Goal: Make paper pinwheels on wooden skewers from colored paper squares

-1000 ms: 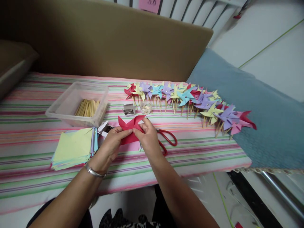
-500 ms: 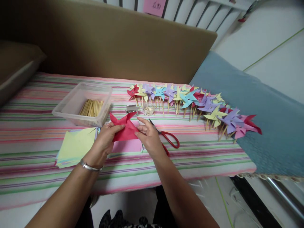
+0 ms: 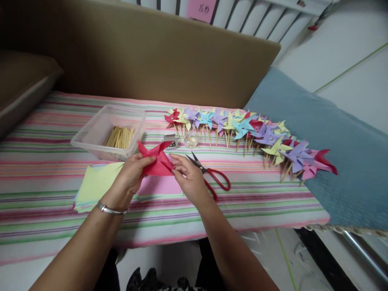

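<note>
The left hand (image 3: 130,173) grips the red paper (image 3: 161,165), thumb on top, left of the scissors (image 3: 204,169). The right hand (image 3: 190,178), just beside the scissors, is half open at the red paper's corner (whether it pinches, I cannot tell). Farther left of the scissors sits a tub (image 3: 91,141) of sticks (image 3: 119,138); beyond them, pinwheels (image 3: 243,127).

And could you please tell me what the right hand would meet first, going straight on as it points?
The right hand would most likely meet the red paper held in the left hand, though depth there is unclear.
</note>
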`<state>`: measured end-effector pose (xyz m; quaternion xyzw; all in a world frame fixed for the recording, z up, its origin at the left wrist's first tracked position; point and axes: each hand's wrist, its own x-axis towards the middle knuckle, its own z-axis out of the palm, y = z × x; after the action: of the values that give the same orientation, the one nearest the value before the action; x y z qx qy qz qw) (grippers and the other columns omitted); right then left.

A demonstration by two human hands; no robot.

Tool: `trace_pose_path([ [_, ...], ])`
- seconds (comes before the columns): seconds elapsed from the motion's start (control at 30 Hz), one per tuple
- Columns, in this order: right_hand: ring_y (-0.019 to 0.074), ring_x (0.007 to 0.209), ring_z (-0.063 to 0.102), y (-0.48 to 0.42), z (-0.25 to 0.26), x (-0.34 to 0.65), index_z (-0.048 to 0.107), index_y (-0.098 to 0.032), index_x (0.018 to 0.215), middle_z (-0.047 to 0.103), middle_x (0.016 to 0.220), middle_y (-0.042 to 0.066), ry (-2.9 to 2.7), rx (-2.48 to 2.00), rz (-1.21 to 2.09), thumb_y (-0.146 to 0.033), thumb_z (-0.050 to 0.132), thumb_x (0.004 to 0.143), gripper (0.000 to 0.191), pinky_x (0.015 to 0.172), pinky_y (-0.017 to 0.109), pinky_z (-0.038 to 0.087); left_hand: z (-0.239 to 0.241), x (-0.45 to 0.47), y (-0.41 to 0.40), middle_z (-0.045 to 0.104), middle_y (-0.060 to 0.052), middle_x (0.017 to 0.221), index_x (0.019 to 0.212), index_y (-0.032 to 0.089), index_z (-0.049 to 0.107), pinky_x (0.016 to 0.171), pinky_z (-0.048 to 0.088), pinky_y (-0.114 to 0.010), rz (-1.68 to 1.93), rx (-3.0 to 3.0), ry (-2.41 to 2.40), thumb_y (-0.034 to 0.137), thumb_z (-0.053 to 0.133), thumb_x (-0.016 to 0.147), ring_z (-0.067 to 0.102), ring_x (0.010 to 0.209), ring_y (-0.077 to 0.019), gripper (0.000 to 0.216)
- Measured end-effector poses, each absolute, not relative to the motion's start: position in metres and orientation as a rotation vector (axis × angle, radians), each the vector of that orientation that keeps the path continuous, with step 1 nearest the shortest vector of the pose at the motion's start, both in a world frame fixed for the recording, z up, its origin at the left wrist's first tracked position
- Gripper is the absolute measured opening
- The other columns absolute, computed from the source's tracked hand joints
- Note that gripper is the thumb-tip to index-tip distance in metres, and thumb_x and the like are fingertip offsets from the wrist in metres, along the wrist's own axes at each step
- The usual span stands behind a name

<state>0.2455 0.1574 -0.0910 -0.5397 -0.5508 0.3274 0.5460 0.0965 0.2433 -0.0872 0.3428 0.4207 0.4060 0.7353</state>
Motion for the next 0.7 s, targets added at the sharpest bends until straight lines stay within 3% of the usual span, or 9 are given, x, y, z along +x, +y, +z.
trace_pose_path([
  [0.07,0.0189,0.106,0.058,0.155,-0.088,0.247,0.065,-0.029,0.11,0.062,0.113,0.005,-1.464,-1.33,0.573,-0.011,0.054,0.081,0.036,0.096,0.038,0.045,-0.085,0.097,0.242,0.066,-0.002,0.06,0.065,0.013,0.067,0.056,0.046,-0.02,0.894,0.753,0.929,0.017,0.079,0.048,0.057,0.053,-0.0102,0.021],
  [0.17,0.0219,0.119,0.05,0.154,-0.085,0.249,0.071,-0.028,0.091,0.057,0.126,0.006,-1.553,-1.389,0.421,-0.016,0.06,0.081,0.019,0.103,0.042,0.038,-0.082,0.099,0.24,0.065,-0.001,0.055,0.06,0.013,0.066,0.052,0.044,-0.019,0.899,0.777,0.915,0.016,0.079,0.048,0.055,0.049,-0.0096,0.018],
  [0.33,0.0231,0.129,0.042,0.156,-0.086,0.248,0.071,-0.027,0.08,0.053,0.133,0.005,-1.522,-1.395,0.422,-0.026,0.066,0.08,0.005,0.108,0.046,0.031,-0.079,0.102,0.233,0.068,-0.003,0.059,0.063,0.013,0.069,0.054,0.046,-0.022,0.847,0.809,0.912,0.02,0.08,0.05,0.059,0.052,-0.012,0.019],
  [0.53,0.0239,0.131,0.04,0.159,-0.087,0.245,0.068,-0.022,0.076,0.052,0.136,0.009,-1.374,-1.495,0.458,-0.024,0.068,0.077,0.003,0.111,0.046,0.025,-0.083,0.11,0.226,0.069,-0.005,0.062,0.066,0.011,0.07,0.06,0.049,-0.024,0.804,0.812,0.936,0.021,0.081,0.048,0.061,0.056,-0.0128,0.023],
  [0.7,0.027,0.133,0.037,0.158,-0.087,0.243,0.066,-0.021,0.069,0.052,0.135,0.01,-1.338,-1.6,0.409,-0.022,0.073,0.072,0.007,0.11,0.047,0.024,-0.088,0.115,0.225,0.069,-0.004,0.062,0.065,0.013,0.071,0.057,0.046,-0.021,0.791,0.822,0.926,0.021,0.082,0.049,0.059,0.054,-0.0111,0.021],
])
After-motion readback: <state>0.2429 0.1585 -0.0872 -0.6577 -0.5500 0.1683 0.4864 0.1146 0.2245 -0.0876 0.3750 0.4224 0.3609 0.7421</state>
